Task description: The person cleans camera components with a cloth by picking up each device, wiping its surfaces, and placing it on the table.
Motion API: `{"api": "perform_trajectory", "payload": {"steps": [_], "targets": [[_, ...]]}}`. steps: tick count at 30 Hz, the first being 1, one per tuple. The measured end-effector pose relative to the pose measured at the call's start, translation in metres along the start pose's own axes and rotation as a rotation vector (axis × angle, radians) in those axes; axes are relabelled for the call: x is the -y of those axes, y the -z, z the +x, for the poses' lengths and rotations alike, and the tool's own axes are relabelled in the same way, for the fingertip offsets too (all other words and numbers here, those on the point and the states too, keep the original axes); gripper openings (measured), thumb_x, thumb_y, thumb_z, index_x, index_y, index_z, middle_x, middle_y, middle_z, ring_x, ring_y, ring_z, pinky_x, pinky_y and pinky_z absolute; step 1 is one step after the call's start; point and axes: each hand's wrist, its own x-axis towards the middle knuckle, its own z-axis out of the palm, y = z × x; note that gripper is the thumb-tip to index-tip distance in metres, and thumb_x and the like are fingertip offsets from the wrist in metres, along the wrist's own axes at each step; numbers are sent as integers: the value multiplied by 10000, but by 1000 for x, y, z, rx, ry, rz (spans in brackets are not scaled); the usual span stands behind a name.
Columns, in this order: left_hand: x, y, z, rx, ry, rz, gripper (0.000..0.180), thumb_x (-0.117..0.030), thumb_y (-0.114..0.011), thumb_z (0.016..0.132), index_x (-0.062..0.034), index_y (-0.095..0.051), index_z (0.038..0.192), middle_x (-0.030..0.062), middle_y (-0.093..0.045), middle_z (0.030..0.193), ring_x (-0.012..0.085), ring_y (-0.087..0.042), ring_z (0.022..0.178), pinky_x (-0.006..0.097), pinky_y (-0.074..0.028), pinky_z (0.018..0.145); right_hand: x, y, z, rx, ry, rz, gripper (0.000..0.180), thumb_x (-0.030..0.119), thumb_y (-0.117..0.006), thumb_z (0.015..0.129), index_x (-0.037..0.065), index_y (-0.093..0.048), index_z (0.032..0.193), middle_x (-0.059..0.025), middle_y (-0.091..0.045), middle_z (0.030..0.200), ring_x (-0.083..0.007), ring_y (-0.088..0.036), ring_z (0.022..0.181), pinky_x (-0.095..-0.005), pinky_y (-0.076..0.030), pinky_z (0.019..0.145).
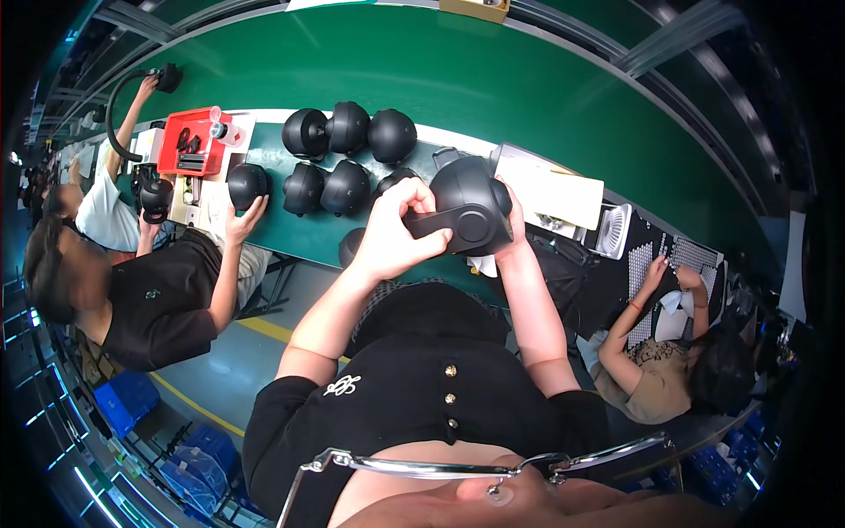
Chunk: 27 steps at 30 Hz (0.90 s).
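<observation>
Both of my hands hold a large black round housing (471,180) above the near edge of the green table. A flat black arm (458,227) with a rounded end lies against its near side. My left hand (394,231) is closed around the left end of that arm, thumb on the near side. At the right side of the housing, my right hand (513,224) grips it, with most of its fingers hidden behind. Similar black round housings (348,128) stand in rows on the table to the left, one partly covered by my left hand.
To the left, a co-worker touches another black housing (248,183) near a red tray (189,145) holding small parts. A cream sheet (563,195) and a white grille-like part (614,231) lie to the right. Another person works over a dotted black mat (647,264) beyond them.
</observation>
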Motion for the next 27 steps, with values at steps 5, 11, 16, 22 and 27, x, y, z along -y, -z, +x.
{"api": "perform_trajectory", "payload": {"steps": [5, 11, 16, 22, 27], "targets": [[-1, 0, -2, -8, 39, 6, 347, -165, -797, 656, -90, -499, 818, -33, -495, 769, 58, -452, 746, 219, -382, 689, -1, -1, -2, -9, -10, 10, 449, 379, -401, 1032, 37, -565, 1274, -116, -670, 1172, -217, -668, 1031, -367, -546, 891], [-2, 0, -4, 2, 55, -16, 316, -157, -765, 666, -88, -499, 822, -32, -497, 770, 58, -454, 744, 221, -386, 689, -2, 4, -2, -37, 1, -16, 452, 384, -400, 1033, 39, -566, 1271, -113, -674, 1164, -216, -669, 1028, -366, -546, 889], [4, 1, -2, 18, 3, -40, 327, -161, -782, 671, -92, -498, 816, -31, -498, 770, 58, -455, 737, 215, -381, 678, 0, 0, -5, -5, -35, 31, 447, 386, -413, 1029, 39, -577, 1258, -115, -675, 1160, -222, -669, 1022, -365, -545, 889], [4, -2, -1, -51, -126, 196, 375, -183, -852, 689, -72, -509, 793, -26, -492, 732, 61, -456, 686, 228, -387, 628, -2, -1, -1, -62, -63, 39, 454, 392, -421, 1026, 32, -580, 1253, -116, -676, 1150, -224, -665, 1027, -369, -538, 905], [20, -9, 7, -236, -72, 32, 213, -78, -721, 834, -21, -529, 763, 13, -497, 659, 84, -475, 625, 253, -395, 582, -12, 4, 9, -35, -42, 29, 467, 398, -407, 1030, 31, -571, 1268, -116, -664, 1183, -227, -649, 1068, -377, -527, 935]]}}
